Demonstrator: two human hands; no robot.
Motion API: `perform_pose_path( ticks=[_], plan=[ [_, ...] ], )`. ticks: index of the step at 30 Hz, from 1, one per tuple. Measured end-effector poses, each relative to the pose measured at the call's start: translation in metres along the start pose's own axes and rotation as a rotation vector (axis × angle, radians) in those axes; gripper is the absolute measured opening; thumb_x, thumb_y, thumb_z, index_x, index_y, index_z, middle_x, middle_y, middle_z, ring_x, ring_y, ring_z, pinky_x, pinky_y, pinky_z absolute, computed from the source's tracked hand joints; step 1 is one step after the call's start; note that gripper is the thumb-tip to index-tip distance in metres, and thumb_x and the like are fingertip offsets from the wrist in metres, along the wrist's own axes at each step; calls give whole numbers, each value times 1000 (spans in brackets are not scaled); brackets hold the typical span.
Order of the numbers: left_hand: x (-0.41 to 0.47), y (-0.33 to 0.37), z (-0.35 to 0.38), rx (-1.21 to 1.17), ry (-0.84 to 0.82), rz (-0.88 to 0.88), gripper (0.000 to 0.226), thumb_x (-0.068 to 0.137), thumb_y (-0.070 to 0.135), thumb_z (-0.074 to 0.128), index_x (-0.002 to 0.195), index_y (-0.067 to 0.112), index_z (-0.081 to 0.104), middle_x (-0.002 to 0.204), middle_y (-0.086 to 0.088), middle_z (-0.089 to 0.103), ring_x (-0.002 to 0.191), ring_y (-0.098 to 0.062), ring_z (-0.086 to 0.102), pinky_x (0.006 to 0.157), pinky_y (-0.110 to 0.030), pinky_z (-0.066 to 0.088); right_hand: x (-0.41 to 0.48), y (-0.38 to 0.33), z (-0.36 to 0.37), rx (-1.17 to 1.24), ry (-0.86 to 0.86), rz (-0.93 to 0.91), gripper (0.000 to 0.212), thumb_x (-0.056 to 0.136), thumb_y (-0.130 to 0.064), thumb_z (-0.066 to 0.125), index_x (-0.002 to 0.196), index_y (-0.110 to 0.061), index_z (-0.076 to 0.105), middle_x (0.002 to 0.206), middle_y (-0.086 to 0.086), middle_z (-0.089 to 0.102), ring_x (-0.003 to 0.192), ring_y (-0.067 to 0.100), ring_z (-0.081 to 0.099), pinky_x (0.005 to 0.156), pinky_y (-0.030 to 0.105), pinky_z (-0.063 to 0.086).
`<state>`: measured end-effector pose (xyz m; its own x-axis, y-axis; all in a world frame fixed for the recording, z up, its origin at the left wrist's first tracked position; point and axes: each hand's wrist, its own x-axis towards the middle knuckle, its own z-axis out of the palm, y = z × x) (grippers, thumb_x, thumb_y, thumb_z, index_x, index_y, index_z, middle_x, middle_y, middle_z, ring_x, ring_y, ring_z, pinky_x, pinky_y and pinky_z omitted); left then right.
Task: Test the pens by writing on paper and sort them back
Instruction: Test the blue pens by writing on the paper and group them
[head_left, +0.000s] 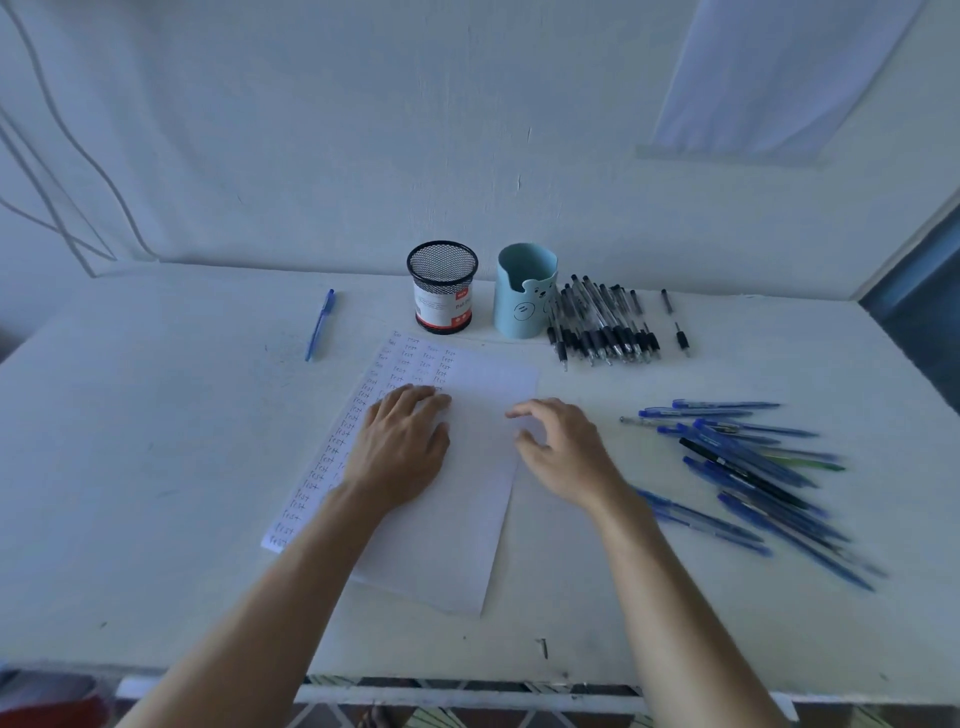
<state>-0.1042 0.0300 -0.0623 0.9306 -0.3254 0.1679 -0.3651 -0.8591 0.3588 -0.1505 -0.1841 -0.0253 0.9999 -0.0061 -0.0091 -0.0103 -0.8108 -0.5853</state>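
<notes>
Left hand (400, 447) lies flat on the paper (467, 530), fingers straight. Right hand (566, 452) hovers loosely spread, holding nothing. Blue pens (753, 467) lie heaped right of the paper; black pens (602, 322) lie beside the blue cup (522, 296).

Obscured bits
Left hand (400, 447) fingers cover some writing on paper (467, 519); blue pens (753, 467) right of right hand (563, 452) fingers blurred; mesh cup (442, 286) label unreadable.

Dim bluish light; soft blur; edges bowed

Home desk (156, 467), bare wall (311, 130), pen cups (442, 286)
</notes>
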Motion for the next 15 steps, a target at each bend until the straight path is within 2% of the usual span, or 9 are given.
perform_pose_path(
  ticks=[3,5,8,11,13,15],
  plan=[
    [0,1,-2,-3,2,12,62,88,48,26,133,22,60,140,2,56,135,-23,43,110,-38,30,-14,12,-39,-264,-97,117,19,87,-32,60,106,-34,65,116,-13,62,110,16,56,88,32,38],
    [-1,2,-3,-8,4,15,62,88,48,26,133,21,60,140,1,56,135,-23,43,110,-39,30,-26,19,-60,-313,-211,220,20,80,-38,64,100,-37,60,110,-17,58,106,12,55,89,33,37],
    [-1,1,-2,-10,3,18,61,88,47,27,133,21,59,140,2,56,135,-23,43,110,-39,30,-41,32,-79,-360,-374,316,37,70,-39,73,102,-38,53,109,-20,52,105,8,52,94,35,38],
    [0,1,-1,-12,-4,11,52,91,41,35,133,22,59,140,3,55,135,-21,40,111,-37,27,-48,48,-85,-275,-422,349,44,63,-28,82,96,-38,54,107,-19,55,101,4,55,91,30,47],
    [0,1,-1,-15,-1,15,48,91,37,39,133,22,59,140,3,55,135,-21,40,111,-37,27,-50,54,-85,-155,-405,352,40,67,-18,85,93,-34,60,100,-16,61,90,2,58,79,23,49],
    [0,0,-1,-14,5,21,48,92,36,40,133,22,59,140,3,55,135,-22,41,111,-37,27,-50,54,-83,-107,-370,317,31,73,-11,83,91,-29,65,91,-14,64,81,1,59,68,17,45]
  ],
)
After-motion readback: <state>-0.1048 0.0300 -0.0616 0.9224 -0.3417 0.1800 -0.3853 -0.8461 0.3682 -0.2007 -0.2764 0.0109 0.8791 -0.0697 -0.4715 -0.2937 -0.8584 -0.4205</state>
